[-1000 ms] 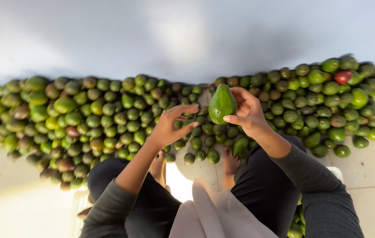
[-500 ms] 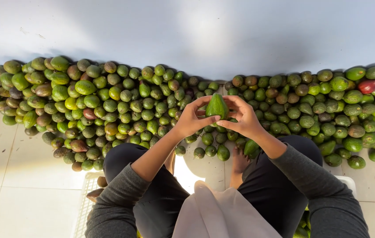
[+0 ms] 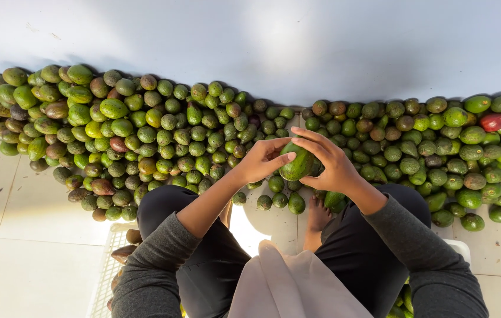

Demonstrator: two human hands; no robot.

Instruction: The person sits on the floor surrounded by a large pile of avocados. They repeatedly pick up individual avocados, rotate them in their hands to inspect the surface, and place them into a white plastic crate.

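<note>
Two hands meet on a single green avocado, raised in front of the person and above the floor. The left hand cups it from the left, fingers curled and the thumb pressed along its lower side. The right hand wraps over it from the right and top, fingers spread across the skin, so the fruit is clasped between both palms and only its middle shows. Both forearms wear grey sleeves pushed back from the wrists.

Below the hands, one bare foot rests on the pale tiled floor between the person's dark-clad knees, and a few loose avocados lie just beside the toes. A light cloth hangs in the lap.

Beyond the hands, one long heap of avocados runs along the foot of the white wall, far too many to count, mostly green with some brown ones and one red fruit near the right end. Two white plastic crates show at the lower edge: one at the left holding a few brown fruits, one at the right beside the right sleeve.
</note>
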